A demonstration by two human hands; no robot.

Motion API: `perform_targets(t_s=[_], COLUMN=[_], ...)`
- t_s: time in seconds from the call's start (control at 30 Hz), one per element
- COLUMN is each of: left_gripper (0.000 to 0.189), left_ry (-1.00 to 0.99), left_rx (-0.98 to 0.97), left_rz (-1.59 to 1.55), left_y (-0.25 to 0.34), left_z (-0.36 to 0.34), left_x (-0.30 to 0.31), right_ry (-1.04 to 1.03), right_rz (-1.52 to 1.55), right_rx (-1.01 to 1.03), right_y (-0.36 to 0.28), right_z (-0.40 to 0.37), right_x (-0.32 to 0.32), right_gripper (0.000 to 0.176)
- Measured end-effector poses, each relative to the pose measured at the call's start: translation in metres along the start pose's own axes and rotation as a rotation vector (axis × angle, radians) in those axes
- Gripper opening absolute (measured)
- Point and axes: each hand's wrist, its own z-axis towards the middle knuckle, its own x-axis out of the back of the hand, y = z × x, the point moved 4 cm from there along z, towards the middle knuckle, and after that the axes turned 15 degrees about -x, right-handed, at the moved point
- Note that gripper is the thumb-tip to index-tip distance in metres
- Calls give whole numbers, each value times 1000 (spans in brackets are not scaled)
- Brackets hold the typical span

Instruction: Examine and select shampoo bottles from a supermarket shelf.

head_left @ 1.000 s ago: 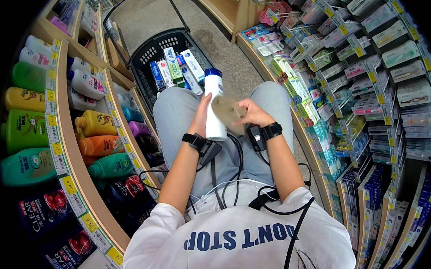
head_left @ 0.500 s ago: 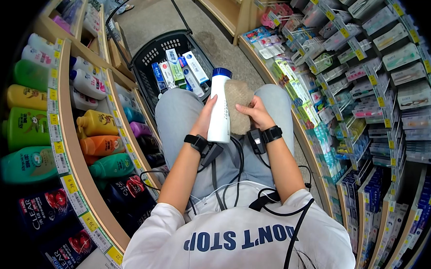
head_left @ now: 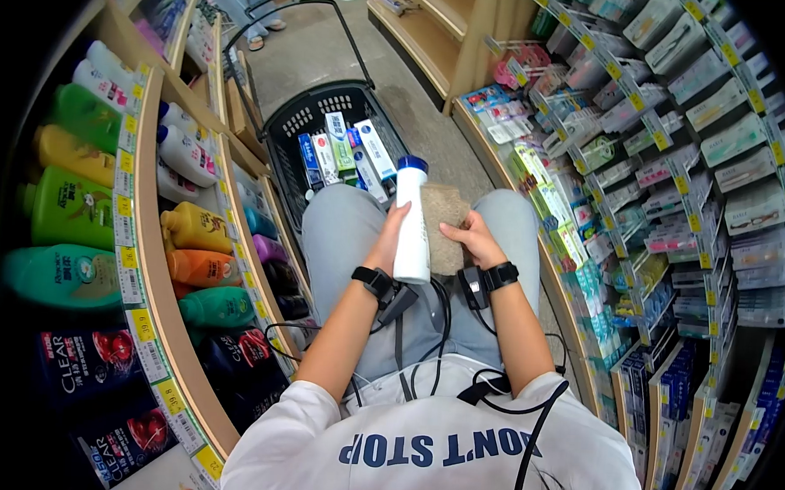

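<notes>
Between my knees, my left hand [head_left: 389, 247] is closed around a white bottle [head_left: 412, 233] with a dark blue cap, held nearly upright in the view. Close beside it, my right hand [head_left: 477, 242] grips a beige-brown cloth [head_left: 444, 217], thumb on its near face. The cloth lies against the bottle's right side, and part of it seems hidden behind the bottle. Beyond my knees stands a dark shopping basket [head_left: 316, 94] on the floor, its handle raised. Several toothpaste-like boxes [head_left: 375, 150] lie in it.
Shelves of coloured shampoo bottles [head_left: 73, 207] run along my left. To my right, a rack of hanging packets [head_left: 714, 110] curves close by. Black cables [head_left: 441, 335] trail over my lap from the wrist devices. Another person's feet [head_left: 266, 34] show at the top left.
The view has shifted, so basket, hands and shelves sit lower in the picture. The cloth shows a flatter, squarer outline beside the bottle. Both hands keep their hold.
</notes>
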Motion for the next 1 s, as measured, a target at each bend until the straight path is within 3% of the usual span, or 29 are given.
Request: perform_targets(t_s=[0.03, 0.13, 0.2, 0.27, 0.57, 0.73, 1.0], left_gripper=[47, 50, 54, 58, 60, 79, 91], left_ry=[51, 4, 9, -5, -34, -30, -89], left_rx=[49, -58, -32, -52, -125, -92, -99], left_rz=[57, 141, 187, 206, 277, 340, 417], left_y=[1, -1, -2, 3, 5, 4, -4], left_z=[-4, 0, -1, -3, -4, -10, -5], left_x=[1, -1, -3, -7, -8, -10, -6], right_ry=[60, 268, 253, 168, 220, 269, 395], right_rz=[-6, -207, -401, -333, -360, -264, -295], right_rx=[-24, -22, -40, 15, 44, 59, 78], right_y=[-4, 7, 16, 22, 24, 29, 25], right_z=[-3, 6, 8, 15, 14, 11, 9], right_x=[-3, 5, 1, -1, -4, -1, 1], right_gripper=[40, 33, 39, 39, 30, 25, 29])
